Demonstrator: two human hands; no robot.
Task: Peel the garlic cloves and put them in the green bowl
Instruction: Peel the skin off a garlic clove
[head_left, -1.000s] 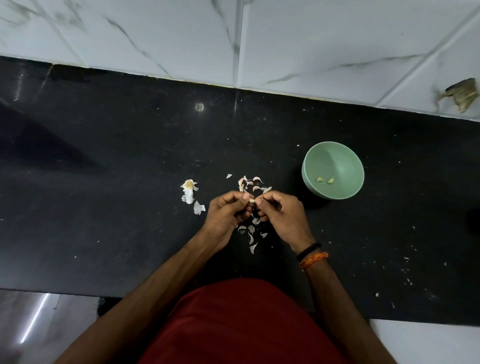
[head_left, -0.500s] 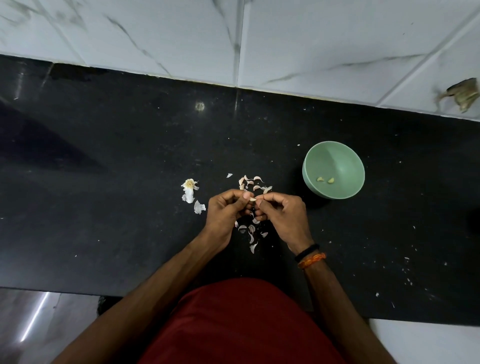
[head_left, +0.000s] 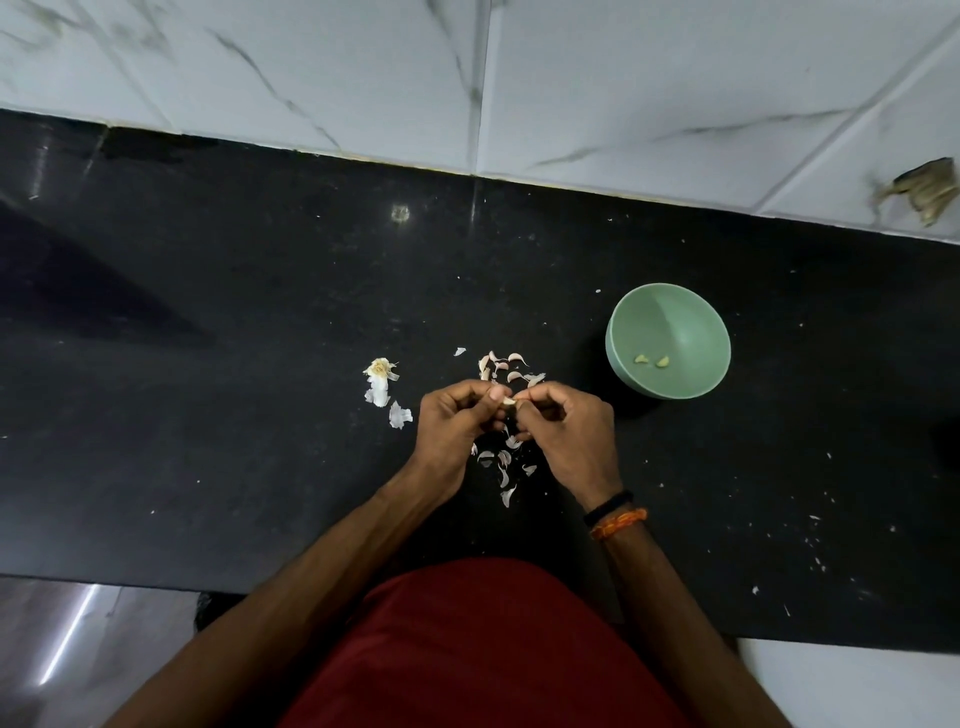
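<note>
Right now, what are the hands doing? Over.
Left hand and right hand both pinching one garlic clove. Green bowl holds two cloves. Nothing blocking bowl.

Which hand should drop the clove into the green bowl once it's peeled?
Probably the right hand. It sits on the green bowl's side, so it needn't cross the left hand. Both hands pinch the garlic clove now, so the left would only need to let go.

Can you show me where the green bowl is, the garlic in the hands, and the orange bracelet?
green bowl (head_left: 691, 312): head view, on its bare inner wall.
garlic clove (head_left: 508, 400): head view, on the pale bit showing between the fingers.
orange bracelet (head_left: 619, 522): head view, on the band around the right wrist.
</note>
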